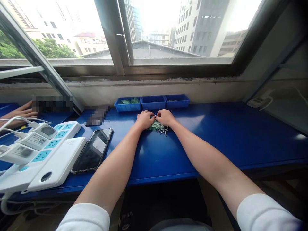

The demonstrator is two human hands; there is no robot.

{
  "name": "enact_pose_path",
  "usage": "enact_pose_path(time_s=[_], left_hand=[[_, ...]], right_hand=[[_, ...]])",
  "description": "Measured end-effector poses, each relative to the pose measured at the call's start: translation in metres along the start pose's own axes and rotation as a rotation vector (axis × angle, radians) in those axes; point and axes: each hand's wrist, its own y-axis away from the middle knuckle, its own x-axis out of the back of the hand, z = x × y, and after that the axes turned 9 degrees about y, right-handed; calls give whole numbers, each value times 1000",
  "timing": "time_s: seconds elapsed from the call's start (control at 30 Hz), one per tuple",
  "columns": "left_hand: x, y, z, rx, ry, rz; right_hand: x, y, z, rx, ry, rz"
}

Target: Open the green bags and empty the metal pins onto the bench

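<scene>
My left hand (145, 119) and my right hand (165, 117) meet over the blue table, both with fingers closed in a pinch. Between the fingertips is something too small to make out. Just below my hands lies a small pile of green-and-clear little packets (156, 124), partly covered by my left hand. Several thin dark and silvery pin-like pieces (164, 131) lie at the near side of that pile. Behind my hands stand three blue bins: the left bin (127, 107) holds green packets, the middle bin (154, 103) shows bare walls, and the right bin (177, 101) has dark contents.
A phone (93, 150) lies left of my left forearm, beside a white power strip (69, 128) with plugged-in chargers and a white oblong device (60, 163). A blurred dark object (98, 115) lies farther back. Another person's hand (20, 112) rests at far left. A window spans the back.
</scene>
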Motion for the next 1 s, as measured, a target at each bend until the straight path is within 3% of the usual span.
enact_pose_path(time_s=[0.6, 1.0], left_hand=[[0, 0, -1, -19, 15, -3], [1, 0, -3, -33, 16, -15]], right_hand=[[-3, 3, 2, 65, 4, 79], [-6, -2, 8, 87, -64, 16]])
